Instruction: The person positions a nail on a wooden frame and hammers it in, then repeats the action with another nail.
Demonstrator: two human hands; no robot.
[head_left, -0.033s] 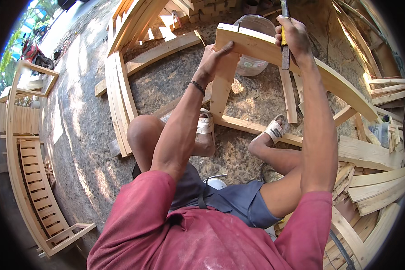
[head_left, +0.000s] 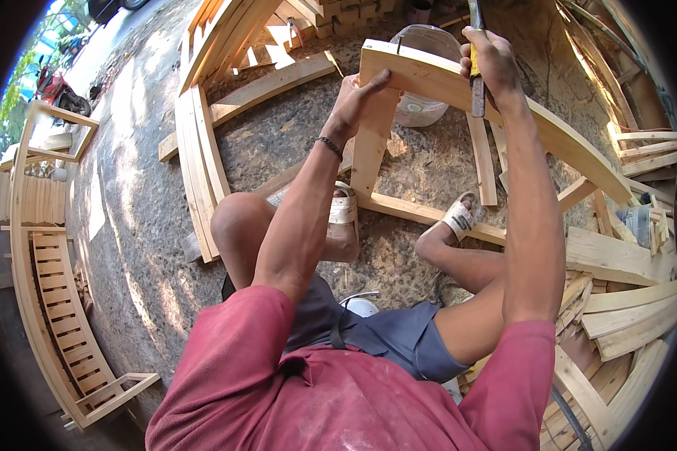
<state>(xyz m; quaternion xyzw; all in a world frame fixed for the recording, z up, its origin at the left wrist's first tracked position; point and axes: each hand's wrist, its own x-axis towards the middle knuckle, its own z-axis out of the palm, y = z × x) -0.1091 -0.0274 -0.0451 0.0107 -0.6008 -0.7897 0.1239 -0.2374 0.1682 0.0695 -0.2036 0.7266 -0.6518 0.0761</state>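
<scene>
My left hand [head_left: 361, 101] is closed round the left corner of a pale wooden frame, thumb on its long top board [head_left: 421, 71]. From that corner an upright wooden leg [head_left: 372, 150] runs down to a lower rail [head_left: 402, 207] near my feet. My right hand [head_left: 494, 64] grips a hand tool [head_left: 477, 94] with a yellow and dark handle and a dark metal end; its exact kind is unclear. The tool stands over the top board, and I cannot tell whether it touches.
Behind the frame stands a translucent bucket [head_left: 421, 109]. Curved boards [head_left: 199, 158] lean at the left, with a slatted wooden piece [head_left: 60, 301] beyond. Loose planks [head_left: 624, 255] pile up at the right. Pliers [head_left: 294, 34] lie at the back, and a red motorcycle [head_left: 60, 94] stands far left.
A dark vehicle at the upper left edge shows more than before. Both hands, the tool and the frame look the same.
</scene>
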